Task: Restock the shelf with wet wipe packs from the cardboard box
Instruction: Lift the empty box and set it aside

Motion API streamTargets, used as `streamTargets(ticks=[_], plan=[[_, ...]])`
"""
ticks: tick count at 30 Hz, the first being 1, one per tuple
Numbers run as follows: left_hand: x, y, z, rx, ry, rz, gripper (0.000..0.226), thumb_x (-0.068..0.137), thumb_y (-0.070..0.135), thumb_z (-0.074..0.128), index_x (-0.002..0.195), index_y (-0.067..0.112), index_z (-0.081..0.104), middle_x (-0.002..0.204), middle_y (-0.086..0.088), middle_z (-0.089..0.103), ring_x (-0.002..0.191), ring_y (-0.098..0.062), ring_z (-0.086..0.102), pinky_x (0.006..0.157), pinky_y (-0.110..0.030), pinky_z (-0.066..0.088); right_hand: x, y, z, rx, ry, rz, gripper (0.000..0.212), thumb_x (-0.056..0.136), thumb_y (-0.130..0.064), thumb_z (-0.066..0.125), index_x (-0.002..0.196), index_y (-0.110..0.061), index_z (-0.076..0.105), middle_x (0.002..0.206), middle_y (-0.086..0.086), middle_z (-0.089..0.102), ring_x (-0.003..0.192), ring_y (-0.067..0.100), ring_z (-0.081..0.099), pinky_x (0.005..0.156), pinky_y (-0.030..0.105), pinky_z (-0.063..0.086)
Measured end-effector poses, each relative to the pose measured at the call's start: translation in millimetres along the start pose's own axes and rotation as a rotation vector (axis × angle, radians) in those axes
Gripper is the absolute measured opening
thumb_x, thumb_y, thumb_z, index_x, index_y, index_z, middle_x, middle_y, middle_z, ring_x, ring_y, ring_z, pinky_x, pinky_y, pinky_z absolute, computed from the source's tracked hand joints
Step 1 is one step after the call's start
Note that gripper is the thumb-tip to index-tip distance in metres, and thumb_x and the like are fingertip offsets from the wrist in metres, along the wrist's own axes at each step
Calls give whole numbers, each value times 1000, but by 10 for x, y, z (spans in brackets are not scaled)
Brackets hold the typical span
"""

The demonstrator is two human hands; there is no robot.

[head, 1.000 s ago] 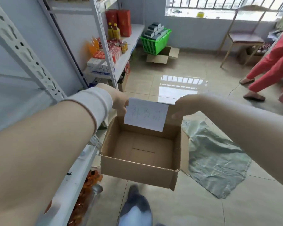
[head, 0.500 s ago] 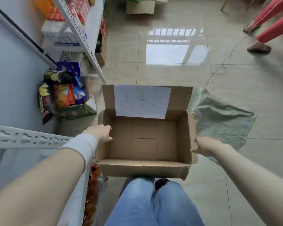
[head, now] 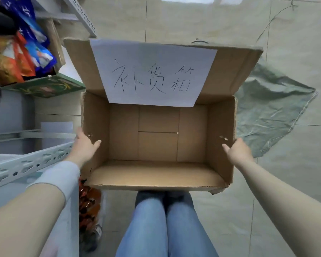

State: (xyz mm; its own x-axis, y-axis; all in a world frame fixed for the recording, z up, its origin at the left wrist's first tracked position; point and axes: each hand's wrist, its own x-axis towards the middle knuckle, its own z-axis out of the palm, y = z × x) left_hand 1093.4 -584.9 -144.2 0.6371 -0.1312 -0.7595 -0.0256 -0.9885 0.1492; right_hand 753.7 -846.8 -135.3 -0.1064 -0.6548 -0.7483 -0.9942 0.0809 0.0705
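Jeans [head: 167, 225]: two blue knees, just under the near side of the box.
Shelf [head: 22, 166]: white metal rail with holes, low on the left.
Left hand [head: 86, 146]: grips the left wall, thumb inside.
Right hand [head: 238, 152]: grips the right wall, thumb inside.
Cardboard box [head: 156, 175]: open, between both hands, brown bottom showing.
Paper sign [head: 152, 71]: on the far flap, with handwriting.
Green bag [head: 271, 108]: flat on the floor, right of the box.

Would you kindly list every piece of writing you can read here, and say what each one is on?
"补货箱": handwritten on the white paper sheet stuck to the rear flap of the cardboard box.
Print on the snack packs, upper left: too blurred to read.
Green carton: gold pattern only, no legible text.
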Motion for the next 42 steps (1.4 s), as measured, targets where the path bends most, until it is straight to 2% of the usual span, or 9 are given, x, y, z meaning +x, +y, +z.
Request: streamTargets(ticks=[3, 7, 15, 24, 28, 32, 34, 37, 42], plan=[[241, 17, 59, -88, 127, -46, 55, 97, 24, 44, 143, 8, 21, 144, -19, 38, 130, -40, 39, 108, -47, 33, 212, 27, 127, 49, 45, 33, 44, 95, -27, 47, 125, 4, 45, 126, 26, 54, 119, 41, 48, 95, 41, 39], [385, -50, 62, 29, 153, -24, 38, 99, 18, 37, 130, -3, 41, 133, -26, 49, 123, -44, 43, 103, -45, 34, 379, 86, 190, 40, 84, 14, 36, 96, -25, 45, 114, 5, 56, 116, 27, 60, 113, 43, 50, 90, 41, 41], [19, -69, -69, 114, 218, 13, 34, 99, 17, 38, 124, -4, 46, 125, -30, 53, 118, -47, 45, 98, -47, 36, 136, 205, -38, 46, 111, -2, 34, 96, -21, 45, 111, 7, 57, 114, 30, 59, 111, 43, 51, 88, 41, 41], [-1141, -38, -641, 27, 215, 121, 33, 99, 23, 37, 121, 1, 47, 123, -27, 55, 112, -43, 51, 92, -47, 42, -835, 599, -992, 62, 203, -85, 36, 95, -27, 46, 106, 5, 60, 109, 30, 61, 105, 43, 54, 80, 40, 43], [-1695, -17, -833, -98, 325, 149, 35, 99, 23, 38, 119, -4, 48, 122, -29, 54, 112, -43, 50, 89, -45, 41, -1095, 700, -1464, 123, 338, -253, 31, 94, -29, 49, 86, -2, 63, 93, 28, 65, 90, 42, 57, 67, 37, 38], [-2262, -29, -838, -242, 474, 138, 43, 99, 28, 39, 128, -2, 46, 130, -25, 52, 120, -41, 47, 96, -44, 40, -1162, 756, -1879, 165, 419, -400, 39, 92, -33, 51, 65, -7, 59, 58, 12, 54, 72, 37, 54, 57, 35, 34], [-2542, -59, -735, -338, 539, 103, 45, 99, 31, 38, 133, 2, 42, 133, -23, 50, 122, -40, 46, 98, -43, 38, -1142, 747, -2048, 114, 448, -469, 38, 92, -36, 51, 74, -5, 64, 65, 16, 59, 74, 36, 54, 59, 34, 34], [-3012, -93, -429, -470, 658, 38, 43, 99, 32, 37, 131, 5, 44, 126, -23, 55, 115, -40, 50, 90, -42, 41, -1097, 693, -2246, 49, 496, -577, 38, 92, -37, 51, 83, -3, 67, 81, 24, 65, 80, 40, 58, 61, 34, 34], [-3835, -292, 260, -628, 750, -208, 46, 99, 35, 34, 135, 7, 41, 134, -20, 51, 122, -40, 47, 98, -45, 39, -1248, 665, -2396, -40, 491, -723, 38, 92, -37, 49, 86, -3, 65, 88, 26, 66, 87, 42, 60, 64, 35, 36]])
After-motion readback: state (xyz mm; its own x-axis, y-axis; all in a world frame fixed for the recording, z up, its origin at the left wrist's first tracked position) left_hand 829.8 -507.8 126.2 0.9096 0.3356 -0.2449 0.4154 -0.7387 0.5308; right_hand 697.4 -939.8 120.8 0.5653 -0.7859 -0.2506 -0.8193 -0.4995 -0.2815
